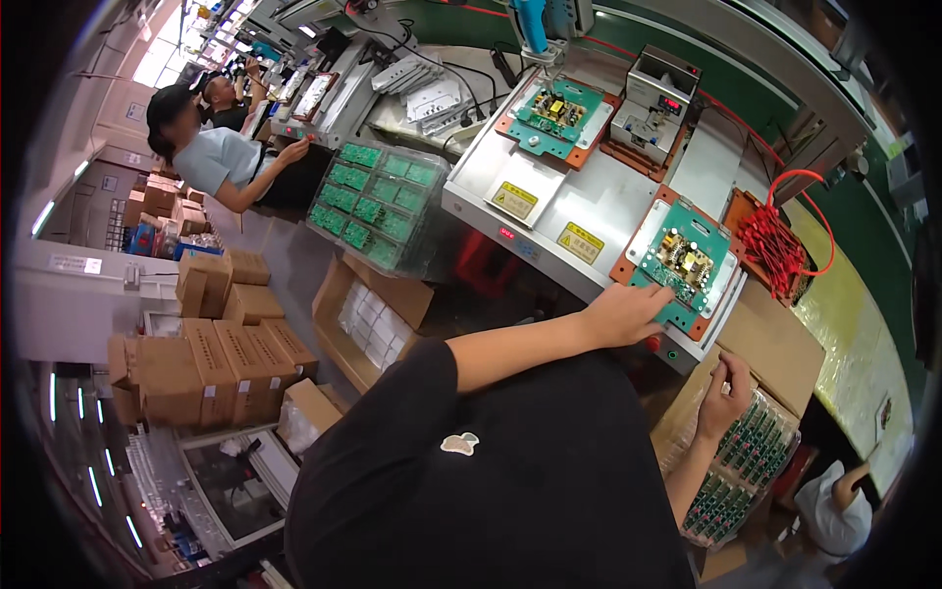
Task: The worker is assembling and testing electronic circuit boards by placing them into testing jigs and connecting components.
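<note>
My left hand (628, 314) reaches over the near corner of the machine bed, its bent fingers closed at the near edge of a circuit board (684, 263). That board, with yellow and black parts, sits on a green fixture plate (716, 236) over an orange-brown base. Close below the thumb is a red button (654, 343). To the right, my right hand (724, 393) hangs above a box of packed circuit boards (751, 442); its fingers are curled in and nothing shows in them. A second populated board (552, 110) rests in another fixture farther back.
A metal screw feeder (655, 103) stands between the fixtures, below a blue-bodied tool (530, 25). Red cable bundles (775, 245) lie at right. Left of the bed are a clear tray of green boards (373, 206) and an open carton (368, 329). Other people (216, 147) work beyond.
</note>
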`<state>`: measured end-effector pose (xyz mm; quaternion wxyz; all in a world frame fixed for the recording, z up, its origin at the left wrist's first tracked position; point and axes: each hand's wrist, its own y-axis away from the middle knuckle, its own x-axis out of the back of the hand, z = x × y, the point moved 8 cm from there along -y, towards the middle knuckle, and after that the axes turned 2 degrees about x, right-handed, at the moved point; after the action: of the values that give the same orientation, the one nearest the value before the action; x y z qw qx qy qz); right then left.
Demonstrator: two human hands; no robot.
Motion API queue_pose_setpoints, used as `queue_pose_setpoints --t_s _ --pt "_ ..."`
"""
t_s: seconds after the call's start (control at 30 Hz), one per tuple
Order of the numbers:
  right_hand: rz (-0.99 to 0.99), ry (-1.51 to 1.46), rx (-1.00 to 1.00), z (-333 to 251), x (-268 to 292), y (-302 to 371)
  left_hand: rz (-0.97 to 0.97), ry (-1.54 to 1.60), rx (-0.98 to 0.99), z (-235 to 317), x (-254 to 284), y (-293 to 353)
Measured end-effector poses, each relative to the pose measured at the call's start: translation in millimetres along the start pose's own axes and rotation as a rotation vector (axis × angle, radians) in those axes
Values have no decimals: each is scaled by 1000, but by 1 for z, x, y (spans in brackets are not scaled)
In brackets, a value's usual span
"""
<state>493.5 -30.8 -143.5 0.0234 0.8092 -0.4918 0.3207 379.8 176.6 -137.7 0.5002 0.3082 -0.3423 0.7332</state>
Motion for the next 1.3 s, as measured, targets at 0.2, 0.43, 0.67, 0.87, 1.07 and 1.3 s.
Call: queue_pose_setpoints --t_s 0.2,0.43,0.67,0.87,1.07,1.3 --pt "13 129 158 -32 12 -4 43 12 -342 11 42 7" --pt "-78 -183 -14 -57 -1 -68 528 -77 -364 27 131 -109" --pt "-243 382 393 25 -104 -175 495 186 -429 63 89 -152" --pt "-560 480 443 16 -147 -196 -89 397 -187 37 41 -53" --pt "-380 628 612 -30 -97 -182 33 634 364 -34 58 12" --pt "-202 502 494 -109 -49 -125 -156 1313 575 -42 4 56"
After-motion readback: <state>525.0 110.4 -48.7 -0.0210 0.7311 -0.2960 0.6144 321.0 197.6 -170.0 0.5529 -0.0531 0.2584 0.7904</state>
